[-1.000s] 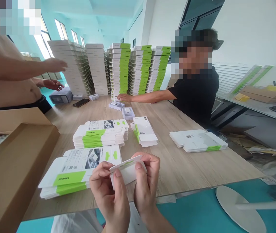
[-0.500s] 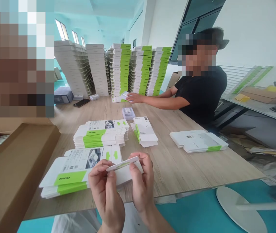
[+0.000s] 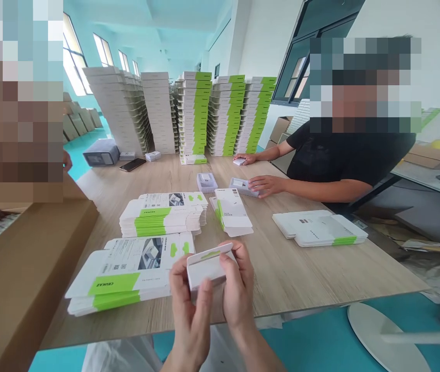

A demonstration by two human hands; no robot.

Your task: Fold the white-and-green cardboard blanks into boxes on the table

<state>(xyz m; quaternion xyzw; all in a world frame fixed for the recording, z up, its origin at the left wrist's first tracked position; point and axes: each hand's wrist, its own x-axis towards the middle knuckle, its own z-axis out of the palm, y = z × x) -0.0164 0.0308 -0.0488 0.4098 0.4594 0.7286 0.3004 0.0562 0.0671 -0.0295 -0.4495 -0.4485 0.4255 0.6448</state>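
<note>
Right up close, both hands (image 3: pixel 212 294) pinch a small, partly folded white box (image 3: pixel 207 267) between thumbs and fingers, holding it just above the table (image 3: pixel 297 271). Beside them lies a flat pile of printed box blanks (image 3: pixel 127 274) with green stripes, and a brown cardboard carton (image 3: pixel 22 279) sits at the left. Farther along are more flat piles (image 3: pixel 161 214) and (image 3: pixel 318 228). Across the table, a co-worker's hand (image 3: pixel 266 185) rests beside a small box (image 3: pixel 242 187). Tall stacks of flat boxes (image 3: pixel 225 116) rise at the far end.
</note>
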